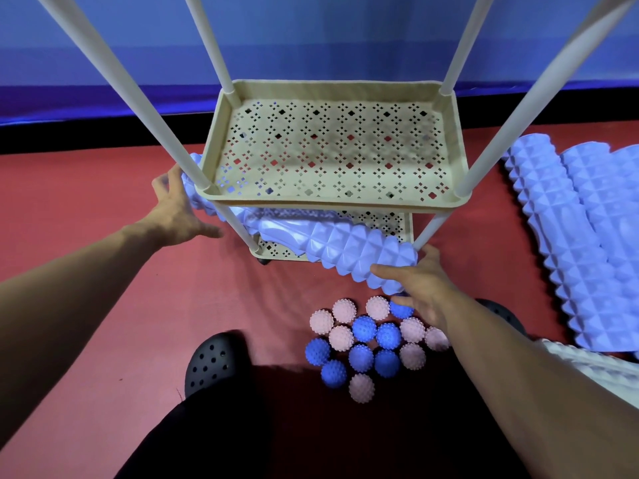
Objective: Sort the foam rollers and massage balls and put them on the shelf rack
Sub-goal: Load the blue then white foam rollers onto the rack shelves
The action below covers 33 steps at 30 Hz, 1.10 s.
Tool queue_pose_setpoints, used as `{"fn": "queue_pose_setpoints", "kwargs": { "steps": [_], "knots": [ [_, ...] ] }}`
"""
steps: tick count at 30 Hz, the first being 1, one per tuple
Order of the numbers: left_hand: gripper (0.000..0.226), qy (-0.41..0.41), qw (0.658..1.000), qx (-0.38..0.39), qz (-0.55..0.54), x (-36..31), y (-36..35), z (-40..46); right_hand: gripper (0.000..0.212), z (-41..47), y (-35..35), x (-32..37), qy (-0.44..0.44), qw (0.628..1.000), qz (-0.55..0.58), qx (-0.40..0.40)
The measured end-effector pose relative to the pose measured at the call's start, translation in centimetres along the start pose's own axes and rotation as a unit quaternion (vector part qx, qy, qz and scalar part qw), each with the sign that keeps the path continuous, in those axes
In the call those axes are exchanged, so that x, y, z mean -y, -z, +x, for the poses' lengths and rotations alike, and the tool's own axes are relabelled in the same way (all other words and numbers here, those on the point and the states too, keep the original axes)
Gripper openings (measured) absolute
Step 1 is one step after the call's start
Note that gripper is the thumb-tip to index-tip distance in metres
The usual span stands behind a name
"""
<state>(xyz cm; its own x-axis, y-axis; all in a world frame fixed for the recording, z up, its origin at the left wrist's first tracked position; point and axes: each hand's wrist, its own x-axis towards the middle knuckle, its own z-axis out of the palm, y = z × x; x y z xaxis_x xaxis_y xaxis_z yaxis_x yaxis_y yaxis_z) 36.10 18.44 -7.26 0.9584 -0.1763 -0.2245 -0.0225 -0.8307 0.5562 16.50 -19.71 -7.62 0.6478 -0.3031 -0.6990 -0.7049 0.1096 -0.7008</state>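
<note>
A lilac foam roller lies slantwise across the bottom tray of the beige shelf rack, its middle hidden under the upper tray. My left hand holds its far left end beside the front-left post. My right hand grips its near right end, which sticks out past the front-right post. Spiky massage balls, several pink and several blue, lie clustered on the red mat below the roller. Two more lilac rollers lie on the mat at the right.
The rack's four white posts rise around the perforated upper tray. My black perforated shoes stand on the red mat near the balls. A white foam roller lies at the lower right. A blue wall panel runs behind.
</note>
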Motion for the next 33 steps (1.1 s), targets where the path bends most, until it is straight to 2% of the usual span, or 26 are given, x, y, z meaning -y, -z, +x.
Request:
{"fn": "queue_pose_setpoints", "kwargs": {
  "steps": [3, 7, 9, 13, 16, 18, 20, 23, 25, 28, 33],
  "knots": [
    [0.125, 0.004, 0.999, 0.005, 0.047, 0.2, -0.2, 1.2, 0.081, 0.1, -0.8, -0.1, 0.007, 1.0, 0.003, -0.014],
    [0.135, 0.02, 0.997, -0.001, 0.079, 0.3, 0.1, 2.1, 0.086, 0.8, -2.2, -0.1, 0.019, 0.997, 0.028, -0.066],
    [0.132, 0.021, 0.998, -0.007, 0.06, 0.1, 0.3, 2.0, 0.091, 1.0, -2.7, 0.0, 0.033, 0.995, 0.038, -0.089],
    [0.128, 0.003, 0.999, -0.039, -0.032, -0.9, 0.4, 0.5, 0.084, 1.1, -2.6, -0.1, 0.067, 0.993, 0.045, -0.089],
    [0.123, 0.026, 0.997, -0.053, -0.043, -1.3, 0.5, -0.8, 0.081, 1.3, -2.1, 0.0, 0.057, 0.993, 0.074, -0.074],
    [0.125, 0.053, 0.996, -0.052, -0.043, -0.7, 0.6, -1.1, 0.076, 1.5, -1.4, 0.2, 0.034, 0.993, 0.108, -0.045],
    [0.129, 0.05, 0.997, -0.052, -0.039, -0.1, 0.7, -1.3, 0.069, 1.9, -0.1, 0.7, 0.006, 0.99, 0.136, 0.02],
    [0.133, 0.031, 0.998, -0.046, -0.04, 0.8, 1.0, -1.2, 0.075, 2.5, 1.8, 1.4, -0.032, 0.981, 0.142, 0.127],
    [0.134, 0.021, 0.998, -0.046, -0.04, 1.1, 1.1, -1.1, 0.062, 2.8, 2.4, 2.0, -0.044, 0.977, 0.119, 0.169],
    [0.134, 0.018, 0.998, -0.043, -0.045, 1.2, 1.1, -1.0, 0.047, 3.3, 2.9, 2.5, -0.055, 0.978, 0.098, 0.177],
    [0.134, 0.017, 0.996, -0.059, -0.058, 1.0, 0.6, -0.9, 0.052, 3.7, 2.7, 2.6, -0.038, 0.978, 0.06, 0.196]
  ]
}}
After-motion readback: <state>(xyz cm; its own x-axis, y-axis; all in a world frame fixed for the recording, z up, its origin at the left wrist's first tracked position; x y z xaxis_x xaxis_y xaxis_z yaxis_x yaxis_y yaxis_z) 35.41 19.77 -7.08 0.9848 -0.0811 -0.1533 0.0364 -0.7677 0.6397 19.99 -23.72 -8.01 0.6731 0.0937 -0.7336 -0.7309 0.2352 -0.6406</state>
